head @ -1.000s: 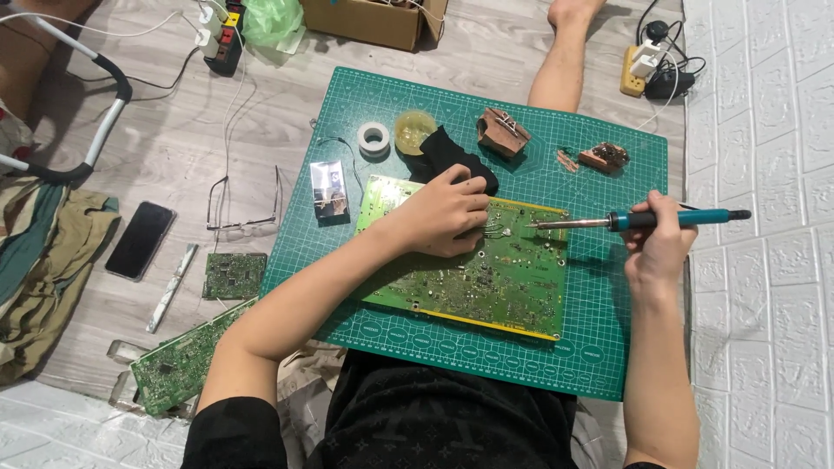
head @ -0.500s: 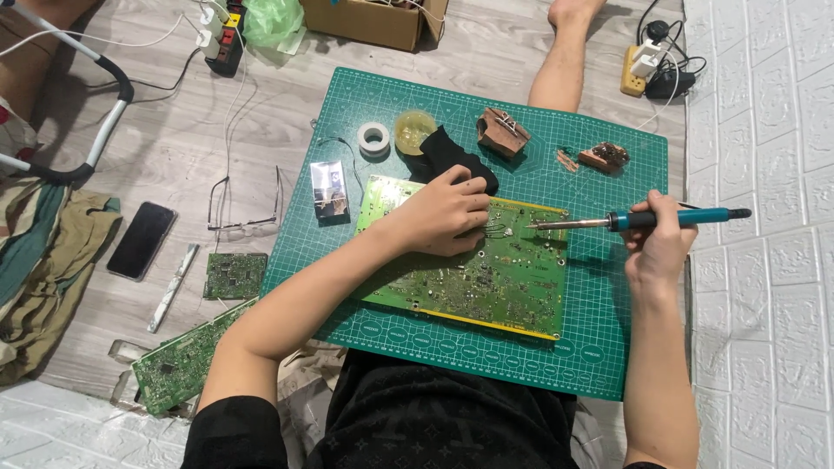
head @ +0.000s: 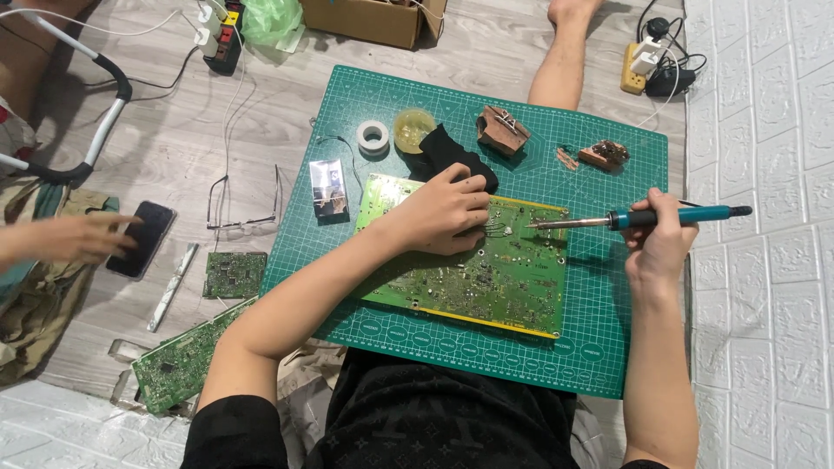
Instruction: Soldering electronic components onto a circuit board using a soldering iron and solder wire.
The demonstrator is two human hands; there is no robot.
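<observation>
Green cutting mat (head: 608,347) bears circuit board (head: 486,278); hands grip soldering iron (head: 643,217).

Operator note: I see the wearer in a black short-sleeved top; both sleeves end above the elbow, leaving forearms bare. Lap is covered in black fabric with a faint repeating tone-on-tone pattern. Left hand (head: 447,213) and right hand (head: 658,239) carry no gloves, rings, or watch that I can make out. One bare leg shows, without sock or trouser.
</observation>
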